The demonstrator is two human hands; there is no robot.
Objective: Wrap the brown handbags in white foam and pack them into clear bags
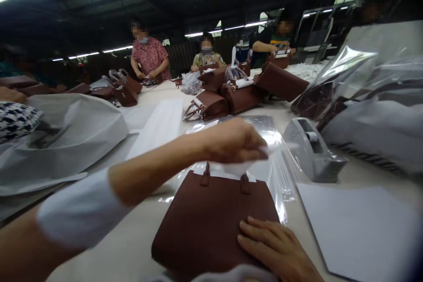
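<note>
On worktop [139, 246], near edge: brown handbag [211, 220] lying flat, mouth toward clear plastic bag [277, 172]. Right hand [277, 249] spread flat on bag body, likely pinning it against sliding. Left hand [233, 141] closed, pinching white stuffing paper [238, 168] at bag mouth between handles. Tape dispenser [312, 150] just right, within reach.

The top edge of the bag [211, 220] is hidden behind the left hand [233, 141], whose fingertips are blurred. The right hand [276, 246] is cut off at the lower edge of the frame. The packed bags [373, 110] at the right are cut by the frame's edge.
</note>
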